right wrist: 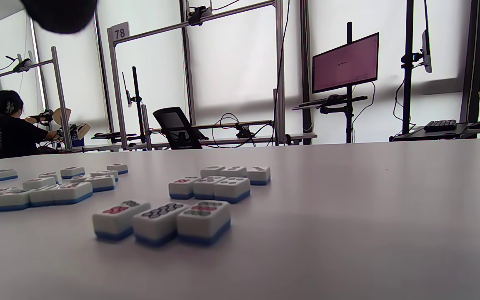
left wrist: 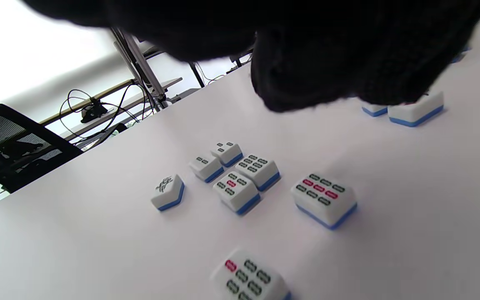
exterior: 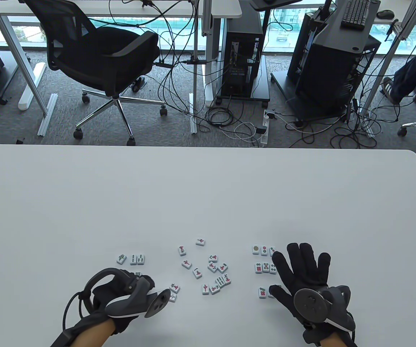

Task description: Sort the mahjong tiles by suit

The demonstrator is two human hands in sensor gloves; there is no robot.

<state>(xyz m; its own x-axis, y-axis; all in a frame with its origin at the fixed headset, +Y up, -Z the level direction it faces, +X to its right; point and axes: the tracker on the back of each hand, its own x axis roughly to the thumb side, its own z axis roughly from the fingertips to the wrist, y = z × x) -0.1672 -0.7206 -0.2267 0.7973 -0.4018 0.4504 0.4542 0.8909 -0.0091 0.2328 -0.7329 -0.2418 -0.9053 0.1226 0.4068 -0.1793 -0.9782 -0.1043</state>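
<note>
Office floor with cables and a black mesh swivel chair (exterior: 99, 54) lies beyond the white worktop (exterior: 208, 195). Small white blue-backed mahjong tiles (exterior: 211, 269) sit face up in three clusters along the near edge: bamboo tiles (left wrist: 240, 183) at 9 o'clock, red-character tiles in the loose middle heap, dot tiles (exterior: 264, 267) at 3 o'clock in rows. Left hand (exterior: 128, 294) hovers low by the bamboo group, fingers curled under; its grip state cannot be told. Right hand (exterior: 302, 274), at 4 o'clock, lies flat, fingers spread wide and straight, beside the dot rows, holding nothing.
</note>
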